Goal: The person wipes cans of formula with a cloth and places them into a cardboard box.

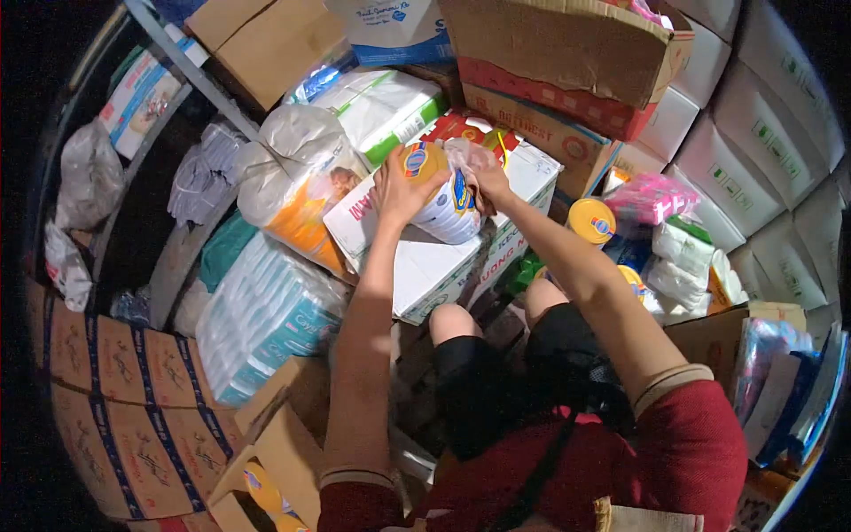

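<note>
Can (452, 216) sits tilted over the white carton (424, 282), between your hands, its yellow lid (420, 160) turned away from you. Your left hand (402, 193) has its grip curved round the lid end, closed on the can. Your right hand (486, 177) is at the other side, against clear plastic (470, 152); you cannot tell how far its grip closes. Another can (591, 221) shows beside your right forearm.

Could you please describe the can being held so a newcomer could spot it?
Start from the white carton beyond the person's knees. Over it is a white, yellow-lidded can; unlike the cans at right, the left hand holds it.
</note>
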Demonstrator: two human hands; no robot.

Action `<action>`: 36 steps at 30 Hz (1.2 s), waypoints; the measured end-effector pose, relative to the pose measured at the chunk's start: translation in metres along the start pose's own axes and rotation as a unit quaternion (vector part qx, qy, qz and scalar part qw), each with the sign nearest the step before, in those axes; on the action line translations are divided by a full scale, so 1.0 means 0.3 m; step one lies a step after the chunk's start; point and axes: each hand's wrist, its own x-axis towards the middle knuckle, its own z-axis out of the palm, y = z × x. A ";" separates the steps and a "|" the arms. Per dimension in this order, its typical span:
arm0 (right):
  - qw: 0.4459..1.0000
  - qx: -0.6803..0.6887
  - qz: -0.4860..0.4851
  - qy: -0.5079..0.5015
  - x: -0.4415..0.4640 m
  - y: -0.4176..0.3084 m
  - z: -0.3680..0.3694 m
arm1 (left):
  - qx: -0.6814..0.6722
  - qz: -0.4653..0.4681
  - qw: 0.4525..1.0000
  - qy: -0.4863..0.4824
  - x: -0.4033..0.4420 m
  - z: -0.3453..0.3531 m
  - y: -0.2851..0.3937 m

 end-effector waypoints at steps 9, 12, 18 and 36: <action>0.994 0.009 0.069 0.084 -0.198 -0.135 -0.146 | 0.103 -0.091 0.985 -0.101 0.105 0.077 0.101; 0.974 0.224 0.022 0.030 -0.210 -0.314 -0.197 | 0.097 -0.096 0.986 -0.096 0.102 0.076 0.076; 0.993 0.098 -0.071 0.015 -0.242 -0.743 -0.254 | -0.042 -0.124 0.991 -0.032 0.129 0.120 0.005; 0.825 -0.519 -0.089 -0.205 -0.015 -0.641 0.124 | -0.335 -0.252 0.904 0.079 0.158 0.062 0.029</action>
